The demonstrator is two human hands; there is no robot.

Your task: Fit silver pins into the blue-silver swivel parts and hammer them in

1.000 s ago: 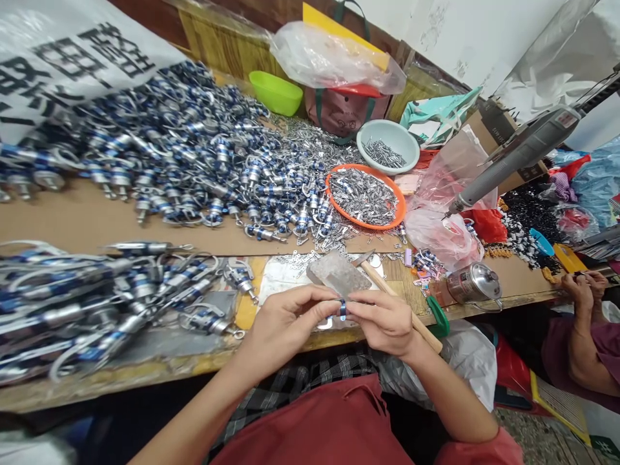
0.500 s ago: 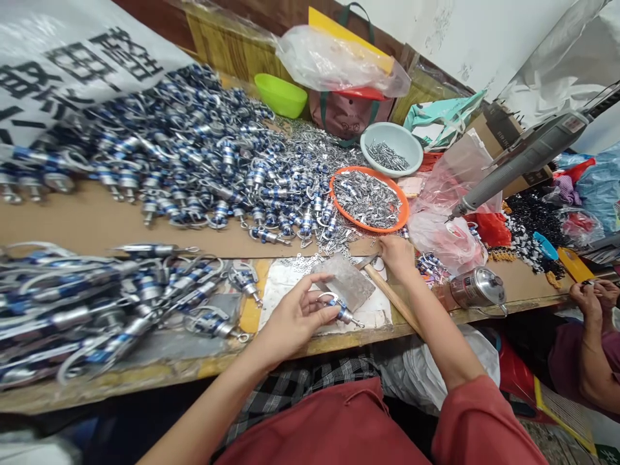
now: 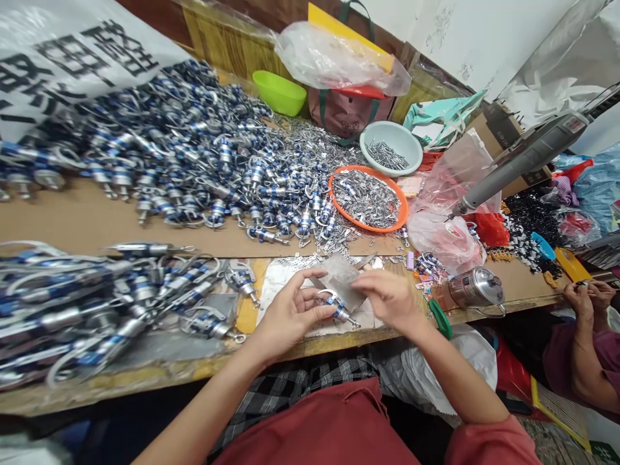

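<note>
While we scan from the big stuff down, we see the workbench carrying a huge heap of blue-and-silver clasps at the back, a nearer pile on our left, then an orange tray of small metal bits and a pale bowl of pins. Right at the bench's front edge sits a grey metal block. Our left hand pinches one small clasp between thumb and fingertips, holding it just in front of the block. Our right hand hovers just beside it, fingers curled and blurred; we cannot tell whether it grips anything. A co-worker's hands are busy far right.

Risk, as we judge it: the clasp is held only by a light fingertip pinch at its ring end, with the pin end sticking out toward the right hand, so a nudge there could twist it loose and drop it off the front edge.
</note>
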